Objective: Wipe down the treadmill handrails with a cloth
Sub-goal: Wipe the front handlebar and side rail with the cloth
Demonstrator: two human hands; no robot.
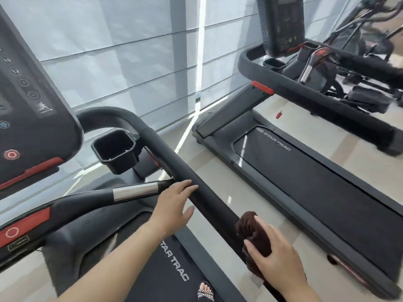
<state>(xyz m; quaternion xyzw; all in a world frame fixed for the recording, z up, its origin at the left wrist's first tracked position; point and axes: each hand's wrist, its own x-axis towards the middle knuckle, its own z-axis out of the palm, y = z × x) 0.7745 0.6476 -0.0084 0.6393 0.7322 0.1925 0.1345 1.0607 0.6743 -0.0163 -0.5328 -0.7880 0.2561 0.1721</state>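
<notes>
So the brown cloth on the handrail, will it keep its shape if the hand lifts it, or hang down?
Probably floppy: the brown cloth lies bunched in soft folds on the handrail under the right hand. It looks like light terry fabric, so it would likely sag when lifted. Its nap should grip the rail's matte surface rather than slip.

Right hand point(275, 256) pressing a bunched dark brown cloth point(254, 234) onto the near stretch of the black padded handrail point(174, 162), fingers spread over the cloth. Left hand point(174, 205) flat and open, fingertips touching the same handrail farther up, just beside the silver-banded grip bar point(135, 190). Empty black cup holder point(115, 151) fixed left of the rail. Console point(28, 110) at far left. Second treadmill point(305, 171) at right.
</notes>
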